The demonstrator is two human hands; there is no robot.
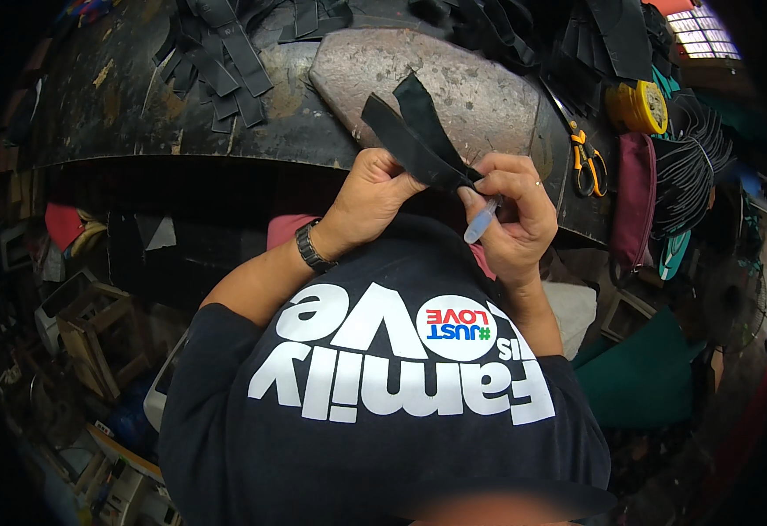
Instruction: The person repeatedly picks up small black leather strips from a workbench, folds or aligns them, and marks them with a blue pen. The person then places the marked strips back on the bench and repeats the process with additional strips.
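Observation:
Just above the table's near edge, my left hand (367, 200) is closed on a black strip (408, 145), pinching it between thumb and fingers. The strip looks like leather or stiff fabric and is doubled into a V, its two free ends pointing up and away. My right hand (518, 210) grips the joined end of the strip with its fingertips. In the same hand is a pen-like tool (481, 223) with a translucent bluish end. Its tip is hidden behind the fingers and the strip.
A worn stone slab (480, 92) lies on the dark table (120, 105). Piles of black strips (217, 61) lie at the far left and far right. Scissors with orange-black handles (588, 167), a yellow tub (636, 107), a maroon pouch (634, 197) and black cords (690, 167) sit right.

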